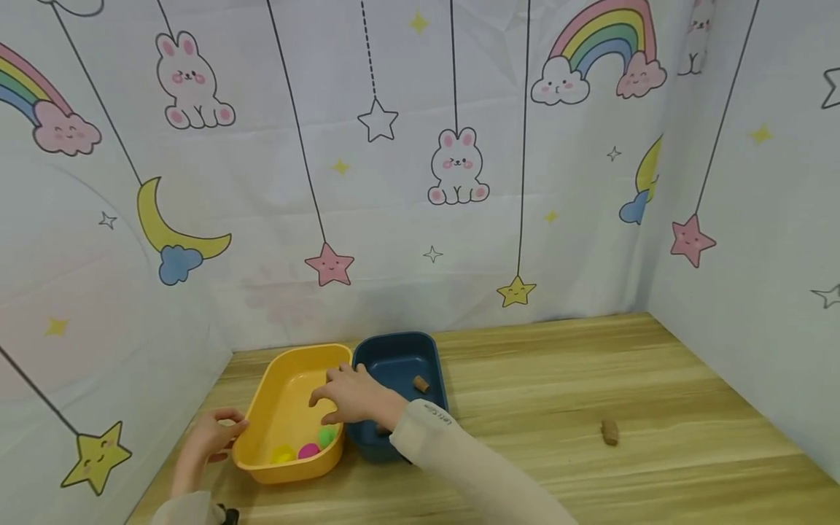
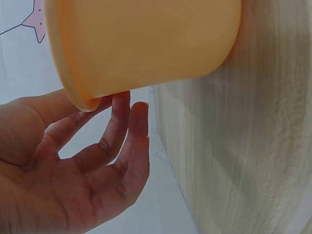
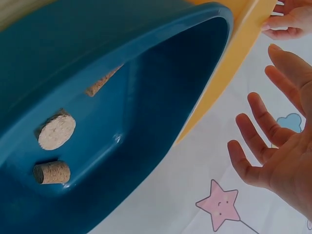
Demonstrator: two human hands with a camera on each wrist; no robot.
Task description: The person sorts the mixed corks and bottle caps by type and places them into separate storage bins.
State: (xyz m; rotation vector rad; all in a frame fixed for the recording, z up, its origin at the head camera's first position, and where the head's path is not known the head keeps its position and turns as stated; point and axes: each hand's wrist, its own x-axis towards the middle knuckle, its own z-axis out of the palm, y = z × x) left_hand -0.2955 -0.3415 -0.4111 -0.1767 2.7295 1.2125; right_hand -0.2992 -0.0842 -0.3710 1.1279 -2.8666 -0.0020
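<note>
A yellow bin (image 1: pixel 292 408) stands on the table with a yellow ball (image 1: pixel 284 454), a pink ball (image 1: pixel 308 451) and a green ball (image 1: pixel 327 437) at its near end. My left hand (image 1: pixel 213 437) holds its left rim, the fingers bent under the lip in the left wrist view. Touching its right side is a dark blue bin (image 1: pixel 433 364). Over the border between both bins hovers my right hand (image 1: pixel 354 394), fingers spread and holding nothing. Inside the blue bin, the right wrist view shows a cork (image 3: pixel 52 172), a second cork (image 3: pixel 57 130) and a partly hidden third (image 3: pixel 103 81).
Another cork (image 1: pixel 610 432) lies on the wooden table (image 1: pixel 525 379), well to the right of the bins. A patterned cloth (image 1: pixel 394 219) with bunnies and stars hangs behind the table and along both sides.
</note>
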